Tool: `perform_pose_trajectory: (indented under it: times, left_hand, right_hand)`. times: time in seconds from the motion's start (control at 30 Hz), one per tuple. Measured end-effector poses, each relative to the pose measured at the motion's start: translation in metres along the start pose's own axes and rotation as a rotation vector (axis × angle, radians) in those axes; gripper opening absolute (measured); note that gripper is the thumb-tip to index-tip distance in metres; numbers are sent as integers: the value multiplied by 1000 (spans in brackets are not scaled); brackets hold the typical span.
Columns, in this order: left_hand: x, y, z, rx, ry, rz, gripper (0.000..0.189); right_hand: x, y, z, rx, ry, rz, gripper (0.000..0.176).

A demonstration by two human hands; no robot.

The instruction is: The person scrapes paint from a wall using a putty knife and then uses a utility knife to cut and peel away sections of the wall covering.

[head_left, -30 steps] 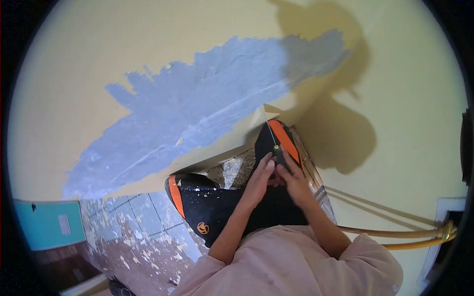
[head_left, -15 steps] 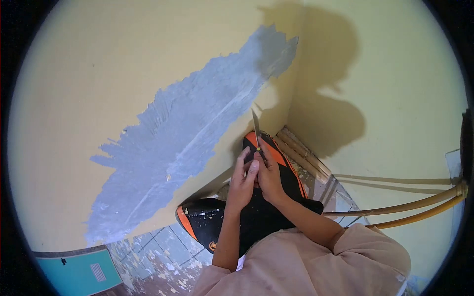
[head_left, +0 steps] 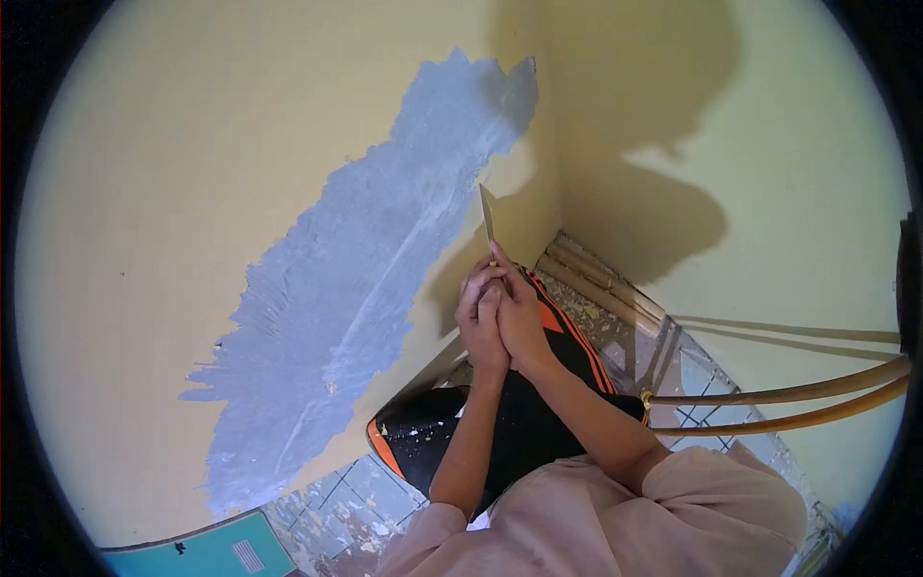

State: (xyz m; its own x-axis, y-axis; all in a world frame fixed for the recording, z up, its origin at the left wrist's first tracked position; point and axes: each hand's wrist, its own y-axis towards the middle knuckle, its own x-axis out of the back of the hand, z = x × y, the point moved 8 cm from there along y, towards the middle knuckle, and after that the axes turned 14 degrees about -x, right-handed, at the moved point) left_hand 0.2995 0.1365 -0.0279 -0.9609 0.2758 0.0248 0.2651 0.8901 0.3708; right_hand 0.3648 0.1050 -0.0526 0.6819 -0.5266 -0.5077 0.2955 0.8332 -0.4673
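Note:
My right hand [head_left: 519,313] is wrapped round the handle of a scraper [head_left: 486,213], whose thin metal blade points up toward the wall. Against it rests my left hand [head_left: 483,317], its fingers folded over the right hand and the handle's lower part. The blade tip is by the right edge of a long grey-blue bare patch [head_left: 356,260] on the cream wall [head_left: 212,144]. The patch has jagged edges and runs diagonally. How far the tip is from the wall I cannot tell.
Wooden poles [head_left: 606,293] lie in the floor corner. Two curved wooden bars [head_left: 779,395] reach in from the right. A teal folder-like item [head_left: 216,553] is at the lower left. Paint flakes litter the tiled floor [head_left: 361,500]. My knees are in black-and-orange trousers [head_left: 418,428].
My left hand has closed over the right hand and handle; its fingers were apart before. Both hands and the scraper are slightly higher, and the view has shifted.

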Motion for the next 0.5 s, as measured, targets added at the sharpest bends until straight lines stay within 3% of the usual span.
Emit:
perform_pose_trajectory:
  times: [0.1,0.33,0.43,0.5]
  left_hand:
    - [0,1,-8,-1,23,-43,27]
    - [7,5,-4,80,-107,-60,29]
    - [6,12,-8,17,-75,-62,29]
    - [1,28,15,238,-153,-79,29]
  right_hand:
    - [0,-2,8,139,-56,-41,45]
    - [-8,-3,6,53,-38,-77,46]
    - [-12,-1,25,212,-202,-101,45]
    - [-9,14,36,39,-108,-199,45]
